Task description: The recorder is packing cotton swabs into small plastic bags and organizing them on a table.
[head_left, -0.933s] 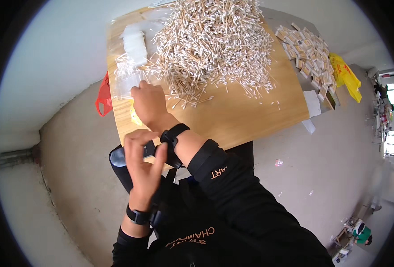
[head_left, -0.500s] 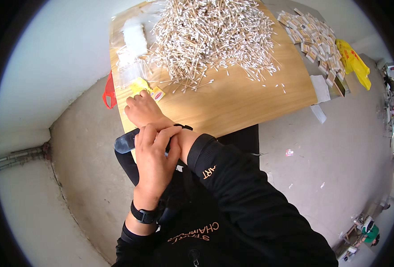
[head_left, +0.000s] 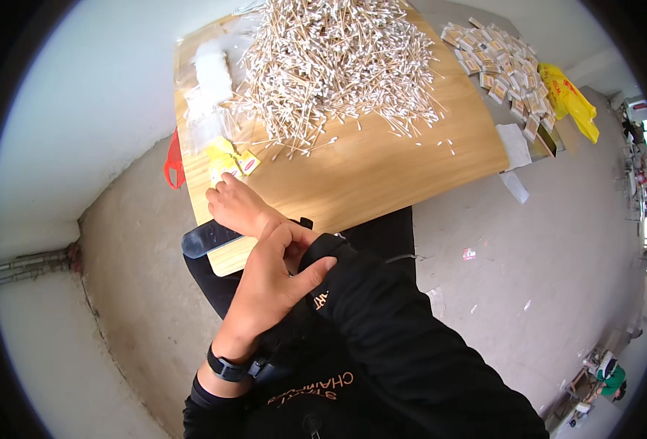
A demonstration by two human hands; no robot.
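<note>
My right hand point(head_left: 237, 206), palm down with fingers loosely curled in, hangs over the near left edge of a wooden table and holds nothing that shows. My left hand point(head_left: 265, 285) is closed around the right wrist, where part of a black wrist strap point(head_left: 306, 222) sticks out; its thumb lies against the black sleeve cuff point(head_left: 323, 249). The fingertips are partly hidden. Another black band point(head_left: 228, 367) circles my left wrist. Just beyond the right hand lie yellow-and-white packets point(head_left: 237, 161). A large heap of cotton swabs point(head_left: 338, 73) covers the far side of the table.
Clear plastic bags point(head_left: 213, 80) lie at the table's far left, a red bag point(head_left: 175, 162) beside it. Many small boxes point(head_left: 499, 62) and a yellow bag point(head_left: 570, 102) are at the far right. A dark rounded object point(head_left: 208, 238) juts past the near left corner. Another person point(head_left: 613, 380) is far off.
My left hand has turned on the right wrist, its thumb now out over the cuff. Both hands sit slightly lower in view, and the right hand appears farther from the yellow packets.
</note>
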